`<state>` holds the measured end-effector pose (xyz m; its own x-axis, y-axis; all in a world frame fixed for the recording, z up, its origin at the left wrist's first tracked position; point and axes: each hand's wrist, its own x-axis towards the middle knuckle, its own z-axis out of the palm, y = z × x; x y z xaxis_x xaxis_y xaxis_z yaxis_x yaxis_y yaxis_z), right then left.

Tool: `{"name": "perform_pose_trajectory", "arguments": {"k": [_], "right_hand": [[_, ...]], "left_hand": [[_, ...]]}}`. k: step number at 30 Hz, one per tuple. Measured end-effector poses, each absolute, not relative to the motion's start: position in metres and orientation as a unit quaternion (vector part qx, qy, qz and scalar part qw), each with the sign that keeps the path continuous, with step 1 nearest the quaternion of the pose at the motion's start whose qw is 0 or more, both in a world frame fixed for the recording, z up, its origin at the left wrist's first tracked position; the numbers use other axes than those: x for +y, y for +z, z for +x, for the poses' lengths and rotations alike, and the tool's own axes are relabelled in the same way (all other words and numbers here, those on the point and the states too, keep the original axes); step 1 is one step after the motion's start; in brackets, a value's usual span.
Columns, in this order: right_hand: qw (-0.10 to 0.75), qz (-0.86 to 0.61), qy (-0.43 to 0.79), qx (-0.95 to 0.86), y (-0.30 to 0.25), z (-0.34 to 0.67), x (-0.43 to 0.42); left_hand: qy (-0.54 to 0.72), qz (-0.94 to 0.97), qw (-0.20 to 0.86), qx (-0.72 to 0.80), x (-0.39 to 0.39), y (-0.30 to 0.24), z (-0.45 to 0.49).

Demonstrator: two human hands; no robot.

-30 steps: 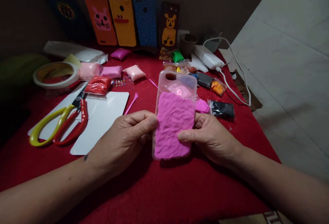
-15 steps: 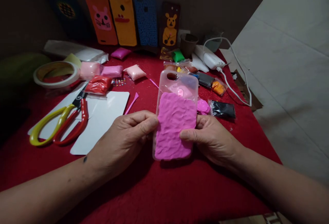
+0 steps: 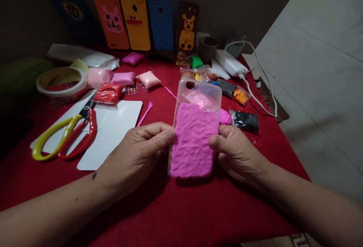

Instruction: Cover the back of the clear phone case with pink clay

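Observation:
A clear phone case [image 3: 213, 93] is held tilted above the red cloth, its camera hole at the top. Pink clay [image 3: 194, 143] with a rippled surface covers the lower two thirds of its back; the top part is bare and see-through. My left hand [image 3: 150, 141] pinches the case's left edge between thumb and fingers. On the opposite edge, my right hand [image 3: 236, 150] grips the case, its thumb resting at the clay's right border and its fingers mostly hidden behind. A lump of pink clay [image 3: 225, 117] shows just behind the case.
Scissors [image 3: 82, 126] lie on a white board [image 3: 121, 126] at left, near a tape roll [image 3: 42, 82] and several clay packets [image 3: 109, 93]. A black packet [image 3: 246, 120] and a cabled white power bank [image 3: 231, 64] are at right. Decorated phone cases [image 3: 136, 20] stand along the back.
My right thumb has slid outward, from on the clay to its right border. The case's top has tilted slightly to the right. My left hand keeps its hold.

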<state>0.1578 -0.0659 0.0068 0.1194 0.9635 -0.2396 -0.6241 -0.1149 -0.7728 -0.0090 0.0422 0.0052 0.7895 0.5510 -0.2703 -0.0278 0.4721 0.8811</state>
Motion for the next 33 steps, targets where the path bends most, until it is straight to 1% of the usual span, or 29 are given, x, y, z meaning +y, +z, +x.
{"name": "perform_pose_trajectory", "arguments": {"k": [5, 10, 14, 26, 33], "right_hand": [[0.612, -0.410, 0.635, -0.232, 0.0070, 0.1594, -0.0660], [0.618, -0.421, 0.619, -0.242, 0.0033, 0.1596, -0.0658], [0.613, -0.413, 0.634, -0.227, 0.0057, 0.1587, -0.0657], [0.613, -0.427, 0.622, -0.234, 0.0046, 0.1583, -0.0676], [0.628, -0.429, 0.611, -0.219, 0.0071, 0.1564, -0.0666]], "left_hand": [[0.180, 0.477, 0.817, 0.269, 0.0425, 0.0061, -0.0088], [0.174, 0.490, 0.814, 0.259, 0.0424, 0.0067, -0.0090], [0.166, 0.524, 0.794, 0.260, 0.0419, 0.0060, -0.0103], [0.158, 0.538, 0.789, 0.251, 0.0411, 0.0061, -0.0111], [0.153, 0.537, 0.787, 0.264, 0.0399, 0.0056, -0.0111]]}}
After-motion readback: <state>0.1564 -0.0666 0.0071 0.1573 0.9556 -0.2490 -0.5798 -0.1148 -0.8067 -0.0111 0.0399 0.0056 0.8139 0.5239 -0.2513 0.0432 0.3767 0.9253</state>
